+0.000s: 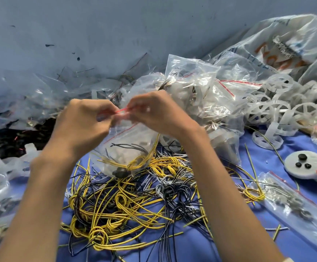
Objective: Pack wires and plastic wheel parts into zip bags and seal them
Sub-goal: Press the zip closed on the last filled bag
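Note:
A clear zip bag with a red seal line hangs in the air above the wire pile, held by both hands. Inside it lie knotted yellow and black wires and a few dark parts. My left hand pinches the bag's top edge at the left. My right hand pinches the same red strip at the right. Below, a tangle of yellow, black and white wires covers the blue cloth. White plastic wheels are heaped at the right.
Filled zip bags are piled behind my hands. Empty bags lie at the left. A large printed sack lies at the far right. A grey controller and a sealed bag of small parts rest on the cloth at the right.

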